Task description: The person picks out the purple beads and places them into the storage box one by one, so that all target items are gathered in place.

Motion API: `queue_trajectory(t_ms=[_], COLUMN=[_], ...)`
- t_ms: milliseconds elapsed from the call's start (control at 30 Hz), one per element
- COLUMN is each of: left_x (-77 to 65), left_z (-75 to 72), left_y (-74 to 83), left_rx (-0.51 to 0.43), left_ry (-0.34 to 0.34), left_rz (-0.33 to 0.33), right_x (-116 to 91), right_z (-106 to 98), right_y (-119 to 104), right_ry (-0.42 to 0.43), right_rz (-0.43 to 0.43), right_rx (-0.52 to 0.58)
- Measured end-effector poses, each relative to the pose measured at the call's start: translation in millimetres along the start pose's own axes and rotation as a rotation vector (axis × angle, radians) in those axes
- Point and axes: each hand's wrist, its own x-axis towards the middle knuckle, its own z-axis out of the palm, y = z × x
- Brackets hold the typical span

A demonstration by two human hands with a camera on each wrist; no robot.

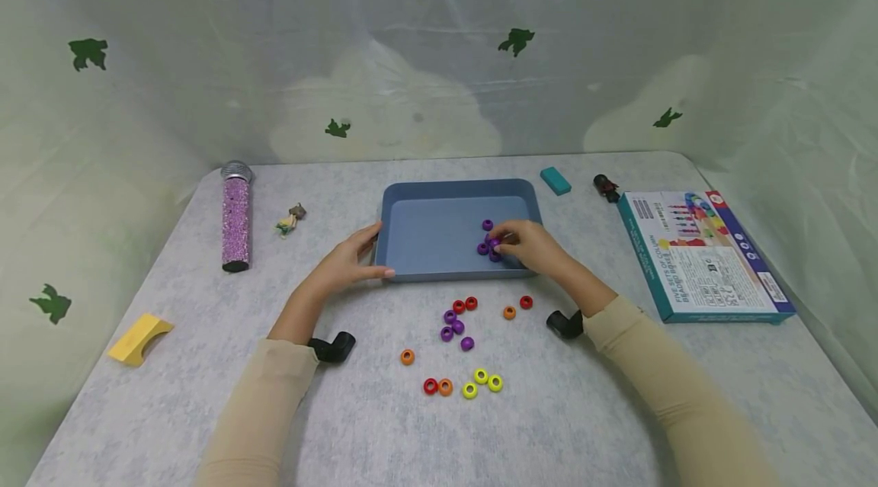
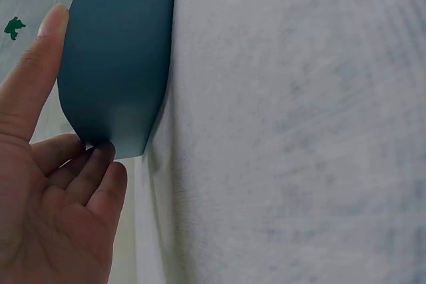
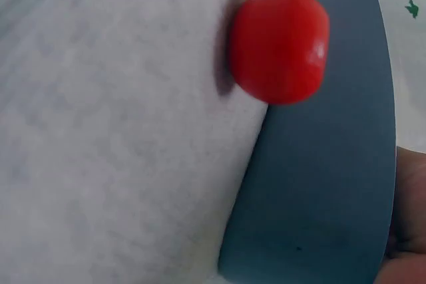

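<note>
A blue-grey tray (image 1: 446, 192) lies on the table. My left hand (image 1: 350, 254) holds its near left corner, fingers at the left wall and thumb at the front edge; the left wrist view shows those fingers (image 2: 100, 171) bent against the corner. Over the tray's right part, my right hand (image 1: 528, 245) pinches a purple bead (image 1: 495, 242) between thumb and fingertips. Several purple beads lie in the tray below and beside it, one bead (image 1: 488, 225) slightly farther back. From the right wrist, the tray wall hides most of the hand.
Before the tray lie loose purple beads (image 1: 447, 334), red beads (image 1: 471, 303), orange beads (image 1: 408, 357) and yellow beads (image 1: 481, 376). A boxed set (image 1: 706, 258) is at right, near a teal block (image 1: 555, 181) and dark figurine (image 1: 607, 187). Leftward are a glittery microphone (image 1: 236, 220), small figurine (image 1: 291, 219) and yellow arch block (image 1: 140, 338).
</note>
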Motion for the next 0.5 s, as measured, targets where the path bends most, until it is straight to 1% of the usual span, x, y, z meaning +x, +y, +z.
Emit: queue_trajectory(t_ms=[167, 300, 400, 500], left_x=[-0.3, 1.7, 6.4, 10.8], left_z=[0.4, 1.2, 2.4, 3.3], left_y=[0.5, -3.8, -15.1, -26.4], left_rx=[0.001, 0.0, 0.003, 0.015], left_ry=[0.005, 0.007, 0.007, 0.011], left_rz=[0.0, 0.006, 0.004, 0.002], right_x=[1.7, 0.3, -4.5, -14.7], right_z=[1.6, 1.9, 0.9, 0.3], right_y=[-0.4, -1.2, -4.9, -12.9], right_ry=[-0.041, -0.039, -0.017, 0.011], right_rz=[0.03, 0.014, -0.03, -0.126], right_rx=[-0.046, -0.049, -0.046, -0.019])
